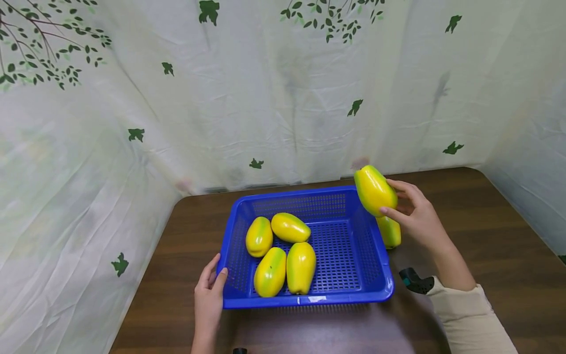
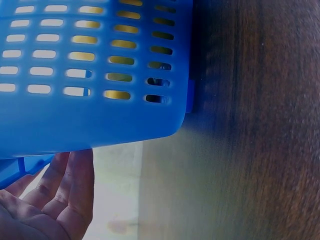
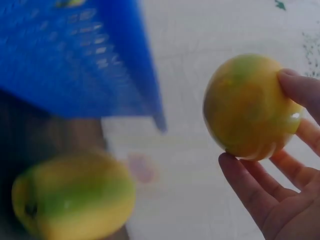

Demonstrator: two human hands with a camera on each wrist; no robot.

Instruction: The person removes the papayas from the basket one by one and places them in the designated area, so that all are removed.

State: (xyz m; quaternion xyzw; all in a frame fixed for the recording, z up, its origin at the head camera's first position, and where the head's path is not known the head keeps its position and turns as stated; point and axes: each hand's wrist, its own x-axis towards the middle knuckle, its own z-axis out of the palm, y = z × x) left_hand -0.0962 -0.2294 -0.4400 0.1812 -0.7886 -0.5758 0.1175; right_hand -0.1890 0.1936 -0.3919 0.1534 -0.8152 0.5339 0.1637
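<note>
My right hand [image 1: 417, 215] holds a yellow-green papaya [image 1: 375, 191] in the air over the far right corner of a blue plastic basket [image 1: 305, 298]. In the right wrist view the thumb and fingers spread around this papaya [image 3: 250, 106]. My left hand [image 1: 210, 290] grips the basket's left rim, with the thumb on top and fingers outside; the left wrist view shows those fingers [image 2: 75, 190] under the rim. Inside the basket, toward its left, lie several papayas [image 1: 301, 268]. Another papaya [image 1: 390, 233] rests on the table just right of the basket, partly hidden beneath the held one.
A dark wooden table [image 1: 477, 236] carries the basket. White curtains [image 1: 283, 108] printed with green leaves hang behind the table and along its sides. A black strap device [image 1: 415, 281] sits at my right wrist.
</note>
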